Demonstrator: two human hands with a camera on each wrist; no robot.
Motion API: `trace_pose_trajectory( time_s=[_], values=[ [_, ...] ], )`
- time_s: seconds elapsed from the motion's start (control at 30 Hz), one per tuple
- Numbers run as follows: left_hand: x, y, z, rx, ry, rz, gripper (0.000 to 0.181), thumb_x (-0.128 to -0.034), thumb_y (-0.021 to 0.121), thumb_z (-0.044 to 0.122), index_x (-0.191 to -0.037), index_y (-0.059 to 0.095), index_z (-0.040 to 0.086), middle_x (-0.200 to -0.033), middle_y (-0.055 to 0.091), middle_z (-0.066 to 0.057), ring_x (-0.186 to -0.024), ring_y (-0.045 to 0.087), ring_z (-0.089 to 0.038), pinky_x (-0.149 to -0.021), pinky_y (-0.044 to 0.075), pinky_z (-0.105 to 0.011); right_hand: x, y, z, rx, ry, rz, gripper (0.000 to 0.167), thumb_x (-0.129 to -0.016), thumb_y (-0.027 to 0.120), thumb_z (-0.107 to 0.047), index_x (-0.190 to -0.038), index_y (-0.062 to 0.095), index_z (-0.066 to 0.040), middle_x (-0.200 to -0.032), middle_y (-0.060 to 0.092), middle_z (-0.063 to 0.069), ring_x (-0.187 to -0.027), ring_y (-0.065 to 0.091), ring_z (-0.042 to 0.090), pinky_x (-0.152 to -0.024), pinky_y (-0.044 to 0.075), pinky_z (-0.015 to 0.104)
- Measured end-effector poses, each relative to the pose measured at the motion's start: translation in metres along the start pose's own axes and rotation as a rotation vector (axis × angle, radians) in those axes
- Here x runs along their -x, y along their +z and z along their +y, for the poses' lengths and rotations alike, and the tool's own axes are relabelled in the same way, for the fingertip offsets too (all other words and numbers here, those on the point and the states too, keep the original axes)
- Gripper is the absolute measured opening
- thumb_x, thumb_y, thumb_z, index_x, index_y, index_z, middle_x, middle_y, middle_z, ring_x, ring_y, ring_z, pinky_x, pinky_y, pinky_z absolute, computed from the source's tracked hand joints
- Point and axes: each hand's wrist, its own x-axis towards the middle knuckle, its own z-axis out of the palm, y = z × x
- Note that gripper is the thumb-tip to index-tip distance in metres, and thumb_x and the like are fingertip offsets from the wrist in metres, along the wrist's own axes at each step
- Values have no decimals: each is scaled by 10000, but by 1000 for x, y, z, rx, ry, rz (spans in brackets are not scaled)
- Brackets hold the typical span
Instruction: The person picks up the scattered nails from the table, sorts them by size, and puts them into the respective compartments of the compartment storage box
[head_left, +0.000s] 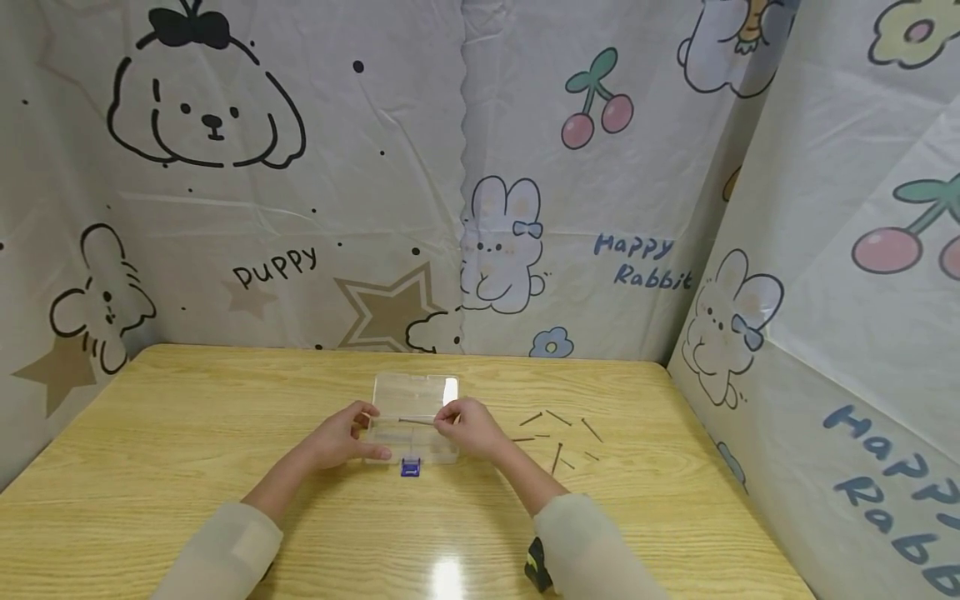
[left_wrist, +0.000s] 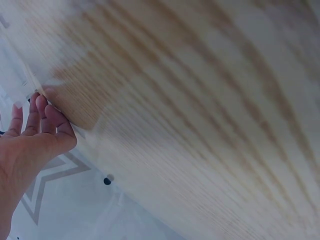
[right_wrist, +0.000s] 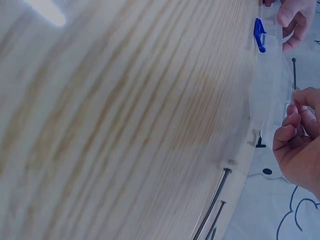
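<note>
A clear plastic box (head_left: 431,454) stands on the table with its lid (head_left: 408,392) tipped back and a blue latch (head_left: 410,468) at the front. My left hand (head_left: 337,439) holds the box by its left end, thumb at the front corner and fingers near the back. Over the box, my right hand (head_left: 472,427) pinches a long nail (head_left: 414,421) near one end, its headed end pointing left. The right wrist view also shows this nail (right_wrist: 294,72) beside the box. In the left wrist view, the left hand (left_wrist: 37,135) shows curved fingers; the box is barely visible.
Several loose nails of different lengths lie on the wooden table (head_left: 300,517) right of the box, among them a long nail (head_left: 557,458) and a slanting nail (head_left: 592,430). Printed cloth (head_left: 360,167) walls in the back and sides.
</note>
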Motion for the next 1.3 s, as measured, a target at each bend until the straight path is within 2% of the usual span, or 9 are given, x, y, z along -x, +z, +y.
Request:
trace_pose_trajectory(
  time_s=[0.43,0.8,1.1,1.3],
  values=[
    [-1,-1,-3,2,4,-2,713,-710,801,388,-1246,449,77,-1239,503,-173,-1071,490,-305,-919,423,-469,-9,14,-11,0,-14,-9,125,-879,604,-91,-894,695,-8,-781,621,29,-644,472,57,-560,407,164],
    [1,-2,-2,19,23,-17,731,-708,800,396,-1251,440,64,-1232,490,-186,-1051,483,-305,-891,427,-440,-17,25,-15,-26,34,4,119,-878,612,-108,-883,693,-20,-773,611,13,-667,486,74,-588,420,190],
    [3,-2,-1,7,47,-12,724,-719,790,408,-1240,442,45,-1205,501,-191,-1025,490,-295,-866,438,-413,-18,31,-16,33,88,-7,125,-884,612,-150,-889,702,-63,-765,620,-14,-644,515,80,-624,439,223],
    [3,-1,0,20,21,-10,719,-718,801,363,-1257,443,50,-1224,498,-178,-1044,487,-290,-891,429,-442,-18,32,-17,58,95,0,120,-883,615,-157,-890,704,-76,-768,627,-17,-644,517,78,-622,435,230]
  ],
)
